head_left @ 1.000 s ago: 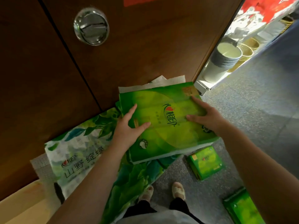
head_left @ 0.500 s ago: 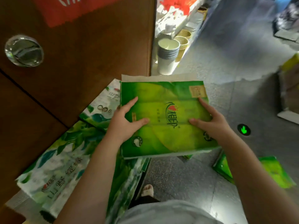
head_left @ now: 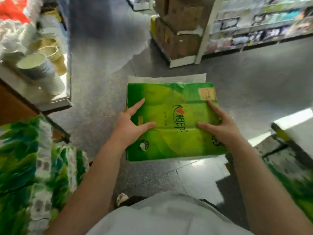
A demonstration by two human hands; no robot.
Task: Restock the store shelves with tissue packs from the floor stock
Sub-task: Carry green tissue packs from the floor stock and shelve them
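Head view: green tissue pack (head_left: 174,121) held level above the grey floor (head_left: 105,92), left hand (head_left: 131,126) and right hand (head_left: 223,128) gripping opposite ends, thumbs on top, likely to carry it flat toward shelves (head_left: 264,24). Printed logo is red-hearted Chinese script, too blurred to read; corner bears a pale sticker (head_left: 207,93).

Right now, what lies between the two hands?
In the head view, only the green tissue pack spans the gap: the left hand grips its left edge, the right hand its right.
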